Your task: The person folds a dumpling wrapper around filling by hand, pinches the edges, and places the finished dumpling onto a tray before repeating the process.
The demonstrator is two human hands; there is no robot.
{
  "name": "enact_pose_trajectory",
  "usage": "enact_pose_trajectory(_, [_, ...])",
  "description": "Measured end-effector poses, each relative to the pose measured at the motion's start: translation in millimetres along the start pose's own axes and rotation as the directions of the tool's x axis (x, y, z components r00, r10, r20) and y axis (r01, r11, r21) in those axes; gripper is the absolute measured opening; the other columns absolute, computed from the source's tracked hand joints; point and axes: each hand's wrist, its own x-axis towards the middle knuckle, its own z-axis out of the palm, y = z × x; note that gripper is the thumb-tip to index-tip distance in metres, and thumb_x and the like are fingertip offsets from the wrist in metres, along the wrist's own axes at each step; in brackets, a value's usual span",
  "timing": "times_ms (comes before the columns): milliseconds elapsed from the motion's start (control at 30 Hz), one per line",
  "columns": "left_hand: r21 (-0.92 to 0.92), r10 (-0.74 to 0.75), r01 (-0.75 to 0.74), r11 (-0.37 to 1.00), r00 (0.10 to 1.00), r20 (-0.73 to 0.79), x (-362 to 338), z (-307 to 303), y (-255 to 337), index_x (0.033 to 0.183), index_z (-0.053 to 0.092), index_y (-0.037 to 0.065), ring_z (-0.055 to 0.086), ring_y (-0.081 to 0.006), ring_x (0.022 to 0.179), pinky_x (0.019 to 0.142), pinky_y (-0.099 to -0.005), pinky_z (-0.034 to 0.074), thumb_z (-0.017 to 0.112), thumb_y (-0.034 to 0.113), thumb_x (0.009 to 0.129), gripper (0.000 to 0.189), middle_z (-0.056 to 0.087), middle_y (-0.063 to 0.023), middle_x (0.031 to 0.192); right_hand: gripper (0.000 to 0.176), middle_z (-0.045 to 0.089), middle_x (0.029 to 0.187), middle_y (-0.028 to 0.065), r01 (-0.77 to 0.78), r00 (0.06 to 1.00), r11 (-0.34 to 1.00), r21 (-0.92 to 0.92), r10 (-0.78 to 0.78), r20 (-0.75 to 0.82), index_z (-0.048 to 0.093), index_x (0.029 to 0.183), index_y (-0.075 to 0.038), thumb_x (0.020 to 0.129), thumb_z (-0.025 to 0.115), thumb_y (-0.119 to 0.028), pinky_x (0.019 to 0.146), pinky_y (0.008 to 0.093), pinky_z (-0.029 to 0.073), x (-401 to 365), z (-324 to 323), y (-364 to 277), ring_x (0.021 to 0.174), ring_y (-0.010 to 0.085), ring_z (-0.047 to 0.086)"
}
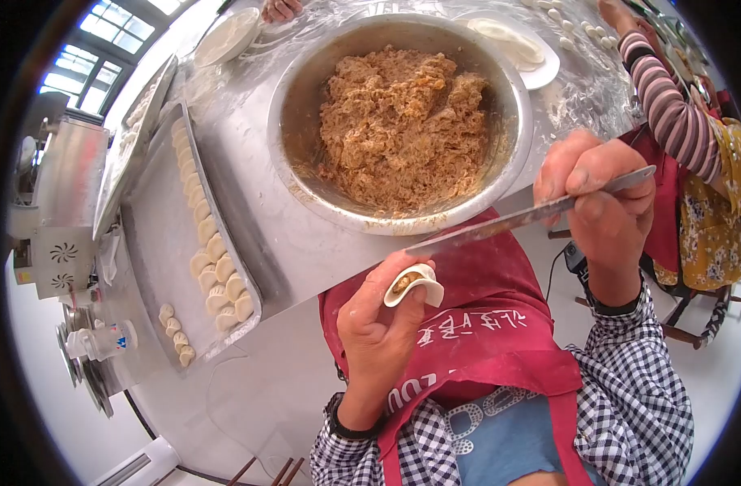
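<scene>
My left hand is closed around a dumpling wrapper that is folded partway, with brown filling showing in its opening. In my right hand is a long flat metal spatula, gripped near its handle end. Its blade slants down to the left, with the tip just above the wrapper. Beyond both hands stands a large metal bowl heaped with minced filling.
On the left, a metal tray holds rows of folded dumplings. A plate of white wrappers stands behind the bowl, with small dough pieces on the floured table. A person in a striped sleeve sits at right; another hand shows at the top.
</scene>
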Motion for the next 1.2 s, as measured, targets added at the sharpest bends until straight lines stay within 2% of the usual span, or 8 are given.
enact_pose_trajectory(67, [0.099,-0.048,0.045,0.994,0.998,0.029,-1,-3,0,0.113,0.053,-0.004,0.059,-0.0177,0.095,0.081,-0.0273,0.048,0.057,0.002,0.085,0.030,0.062,-0.0130,0.102,0.014,0.061,0.087,0.0174,-0.022,1.000,0.999,0.035,0.023,-0.004,0.059,0.093,-0.001,0.079,0.061,0.000,0.062,0.0251,0.048,-2,4,-1,0.074,0.0161,0.058])
enact_pose_trajectory(267, [0.046,-0.126,0.125,0.991,0.992,0.002,-3,1,6,0.116,0.052,-0.005,0.060,-0.0181,0.095,0.082,-0.0280,0.049,0.058,0.000,0.084,0.033,0.061,-0.0136,0.104,0.014,0.061,0.087,0.0179,-0.064,0.996,0.997,0.052,0.060,0.073,0.059,0.091,0.001,0.078,0.064,0.000,0.067,0.0272,0.049,-1,4,-3,0.075,0.0177,0.059])
enact_pose_trajectory(467, [0.053,-0.033,0.032,0.998,0.999,0.017,-2,0,1,0.117,0.051,-0.004,0.060,-0.0186,0.095,0.082,-0.0279,0.049,0.056,-0.001,0.084,0.033,0.060,-0.0147,0.107,0.013,0.061,0.086,0.0180,-0.050,0.989,0.998,0.028,0.045,0.144,0.060,0.089,0.002,0.077,0.064,0.002,0.068,0.0277,0.049,1,4,0,0.077,0.0186,0.060])
enact_pose_trajectory(733, [0.066,-0.053,0.051,0.997,0.998,0.030,-2,0,3,0.117,0.051,-0.004,0.060,-0.0183,0.095,0.081,-0.0274,0.049,0.054,-0.004,0.084,0.033,0.060,-0.0147,0.108,0.013,0.062,0.082,0.0182,-0.031,0.981,0.999,-0.013,0.033,0.193,0.060,0.086,0.003,0.074,0.064,0.006,0.066,0.0275,0.049,2,8,0,0.074,0.0199,0.061])
enact_pose_trajectory(900, [0.026,-0.058,0.057,0.998,0.998,0.029,-1,-1,1,0.118,0.050,-0.004,0.060,-0.0204,0.095,0.080,-0.0291,0.050,0.055,-0.002,0.085,0.033,0.060,-0.0145,0.107,0.013,0.062,0.079,0.0175,0.180,0.947,0.955,-0.236,-0.104,0.304,0.062,0.082,0.003,0.070,0.067,0.003,0.055,0.0283,0.050,1,18,-9,0.064,0.0212,0.061])
enact_pose_trajectory(1000, [-0.009,-0.077,0.077,0.997,0.997,0.025,1,-2,2,0.117,0.050,-0.004,0.061,-0.0220,0.095,0.081,-0.0314,0.050,0.056,0.002,0.086,0.033,0.061,-0.0146,0.106,0.013,0.062,0.079,0.0169,0.334,0.894,0.884,-0.328,-0.186,0.408,0.062,0.080,0.004,0.069,0.066,-0.001,0.053,0.0286,0.051,-1,24,-15,0.063,0.0218,0.061])
enact_pose_trajectory(1067, [-0.155,-0.136,0.135,0.979,0.991,0.010,2,-1,5,0.116,0.052,-0.003,0.061,-0.0172,0.093,0.077,-0.0265,0.052,0.054,-0.003,0.085,0.031,0.062,-0.0131,0.105,0.012,0.061,0.077,0.0158,0.363,0.890,0.867,-0.341,-0.215,0.402,0.062,0.078,0.004,0.071,0.064,-0.005,0.055,0.0290,0.052,-2,30,-18,0.062,0.0220,0.061])
enact_pose_trajectory(1200, [-0.181,-0.122,0.125,0.975,0.992,0.032,5,-2,7,0.116,0.051,-0.003,0.061,-0.0187,0.093,0.076,-0.0270,0.052,0.053,-0.003,0.086,0.030,0.061,-0.0141,0.106,0.014,0.061,0.076,0.0137,0.458,0.855,0.805,-0.377,-0.283,0.435,0.061,0.076,0.003,0.069,0.063,-0.009,0.056,0.0293,0.053,-5,34,-19,0.063,0.0222,0.062])
